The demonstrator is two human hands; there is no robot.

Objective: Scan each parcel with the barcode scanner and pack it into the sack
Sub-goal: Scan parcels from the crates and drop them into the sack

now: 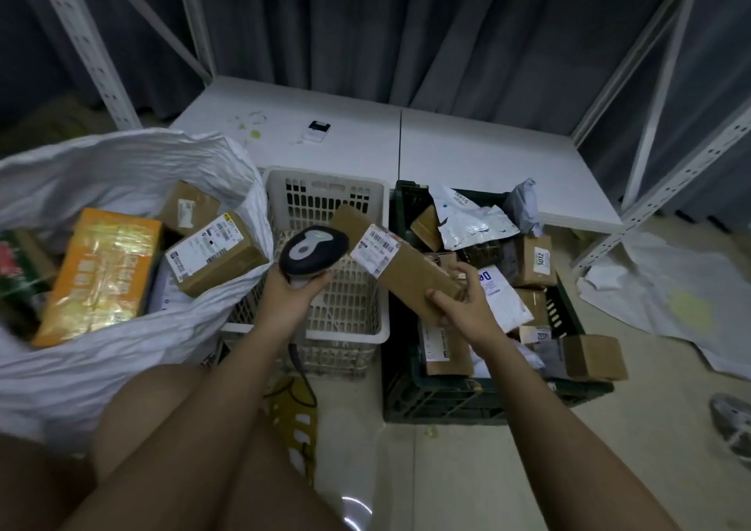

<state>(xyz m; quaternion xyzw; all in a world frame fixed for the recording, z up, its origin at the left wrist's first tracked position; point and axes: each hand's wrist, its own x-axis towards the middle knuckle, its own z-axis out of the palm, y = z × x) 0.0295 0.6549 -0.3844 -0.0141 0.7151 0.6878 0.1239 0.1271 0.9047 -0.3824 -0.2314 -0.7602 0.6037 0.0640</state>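
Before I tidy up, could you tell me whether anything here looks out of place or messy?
Yes: torn paper scraps and a yellow-green smear litter the white shelf board, and crumpled white sheeting with a similar stain lies on the floor right of the dark crate.

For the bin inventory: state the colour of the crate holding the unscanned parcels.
Dark green crate, seen best in the head view.

Dim indoor light, soft blur, wide-angle bending at edges
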